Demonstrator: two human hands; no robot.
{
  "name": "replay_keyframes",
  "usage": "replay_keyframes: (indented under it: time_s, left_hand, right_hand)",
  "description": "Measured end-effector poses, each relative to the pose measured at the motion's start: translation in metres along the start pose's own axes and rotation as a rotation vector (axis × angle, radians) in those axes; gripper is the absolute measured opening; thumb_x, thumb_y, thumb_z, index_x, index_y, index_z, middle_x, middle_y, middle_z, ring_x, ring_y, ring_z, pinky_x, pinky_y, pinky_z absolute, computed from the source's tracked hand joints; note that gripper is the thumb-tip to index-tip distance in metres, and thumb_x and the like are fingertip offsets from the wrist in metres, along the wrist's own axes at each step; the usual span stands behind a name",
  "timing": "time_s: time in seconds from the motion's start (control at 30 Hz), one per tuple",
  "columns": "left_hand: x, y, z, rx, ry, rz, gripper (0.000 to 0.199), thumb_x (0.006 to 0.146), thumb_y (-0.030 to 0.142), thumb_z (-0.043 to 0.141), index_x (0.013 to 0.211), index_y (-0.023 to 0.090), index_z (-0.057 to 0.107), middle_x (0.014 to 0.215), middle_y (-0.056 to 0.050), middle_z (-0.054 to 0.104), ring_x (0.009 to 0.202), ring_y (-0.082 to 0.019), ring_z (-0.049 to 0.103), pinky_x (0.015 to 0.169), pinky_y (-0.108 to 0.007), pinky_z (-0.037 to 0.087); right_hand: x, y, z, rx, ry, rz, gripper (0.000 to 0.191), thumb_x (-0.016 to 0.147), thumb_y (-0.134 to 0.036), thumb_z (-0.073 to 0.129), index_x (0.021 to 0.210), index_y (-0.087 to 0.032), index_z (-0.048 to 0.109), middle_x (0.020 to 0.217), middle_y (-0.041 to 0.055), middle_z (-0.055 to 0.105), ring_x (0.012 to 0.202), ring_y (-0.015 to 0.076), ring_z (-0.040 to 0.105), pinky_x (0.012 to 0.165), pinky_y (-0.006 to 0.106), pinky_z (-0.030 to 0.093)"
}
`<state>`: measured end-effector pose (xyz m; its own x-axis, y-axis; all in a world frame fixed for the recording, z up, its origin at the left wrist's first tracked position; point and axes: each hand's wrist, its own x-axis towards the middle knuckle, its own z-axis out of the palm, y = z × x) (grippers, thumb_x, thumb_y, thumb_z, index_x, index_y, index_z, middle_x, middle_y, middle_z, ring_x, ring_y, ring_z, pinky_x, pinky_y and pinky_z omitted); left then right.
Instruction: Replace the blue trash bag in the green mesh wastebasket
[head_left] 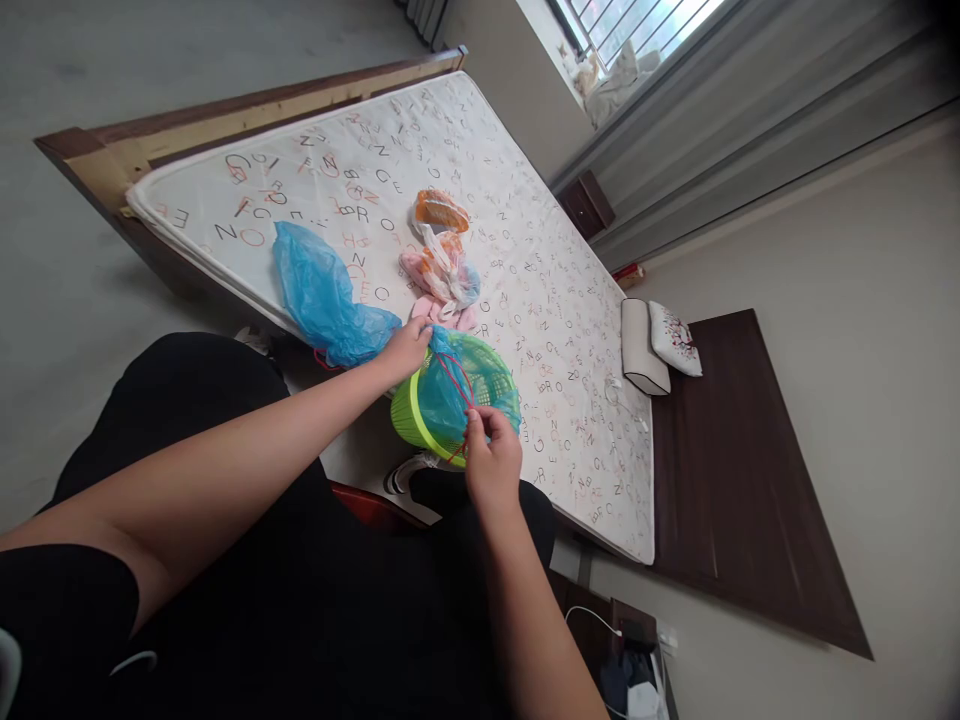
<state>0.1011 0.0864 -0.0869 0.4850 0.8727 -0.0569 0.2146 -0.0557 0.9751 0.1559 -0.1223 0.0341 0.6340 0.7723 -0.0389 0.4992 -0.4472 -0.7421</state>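
Observation:
My left hand [407,350] is closed around a gathered part of a thin blue plastic garbage bag [319,285], whose puffed part lies on the mattress edge. More blue plastic hangs inside a lime-green slatted basket [410,418]; whether it is the same bag I cannot tell. Over the basket's mouth, my right hand [495,458] pinches a red drawstring [454,376], which stretches toward the left hand. The basket stands tilted in view, between my knees and the bed. Beyond it on the mattress lie a knotted translucent bag [448,272] with colourful contents and a pink cloth-like bundle [444,312].
An orange-and-clear package [441,211] rests on the letter-printed mattress [540,300]. A pillow [675,338] and a cream bolster [643,345] sit by the dark headboard [739,470]. A wooden bed frame [247,110] borders the far left. A nightstand with cables [619,630] stands lower right.

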Motion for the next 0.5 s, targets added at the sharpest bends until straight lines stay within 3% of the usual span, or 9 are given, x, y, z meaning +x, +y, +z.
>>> replay_keyframes:
  time_s: [0.1, 0.3, 0.4, 0.5]
  left_hand:
    - [0.0, -0.002, 0.002, -0.031, -0.019, 0.031, 0.035, 0.098, 0.041, 0.04, 0.111, 0.019, 0.065, 0.111, -0.008, 0.071, 0.105, -0.024, 0.064, 0.098, -0.037, 0.048]
    - [-0.002, -0.001, 0.003, -0.106, -0.009, -0.007, 0.038, 0.097, 0.05, 0.045, 0.11, 0.019, 0.062, 0.106, -0.007, 0.072, 0.1, -0.022, 0.066, 0.093, -0.033, 0.051]
    - [-0.003, 0.002, 0.001, -0.11, -0.034, -0.014, 0.048, 0.094, 0.056, 0.049, 0.121, 0.018, 0.058, 0.112, -0.008, 0.072, 0.103, -0.023, 0.067, 0.095, -0.035, 0.051]
    - [-0.001, 0.002, -0.001, -0.06, -0.103, -0.037, 0.069, 0.087, 0.064, 0.058, 0.138, 0.018, 0.049, 0.123, -0.011, 0.069, 0.109, -0.025, 0.067, 0.096, -0.036, 0.051]
  right_hand:
    - [0.007, 0.003, -0.015, -0.008, 0.006, 0.068, 0.032, 0.096, -0.05, 0.05, 0.095, -0.022, 0.066, 0.084, 0.0021, 0.067, 0.079, 0.0188, 0.061, 0.074, 0.031, 0.046]
    - [0.012, 0.007, -0.031, -0.177, 0.092, -0.013, 0.03, 0.096, -0.048, 0.05, 0.094, -0.022, 0.064, 0.088, 0.0044, 0.069, 0.086, 0.0207, 0.064, 0.078, 0.034, 0.048]
    - [0.018, 0.01, -0.031, 0.111, 0.049, 0.121, 0.031, 0.094, -0.052, 0.051, 0.095, -0.022, 0.058, 0.07, -0.0016, 0.061, 0.07, 0.0175, 0.067, 0.068, 0.032, 0.055]
    - [0.03, 0.017, -0.031, 0.405, 0.104, 0.254, 0.032, 0.091, -0.054, 0.055, 0.097, -0.023, 0.051, 0.06, -0.0088, 0.049, 0.056, 0.0152, 0.067, 0.056, 0.029, 0.058]
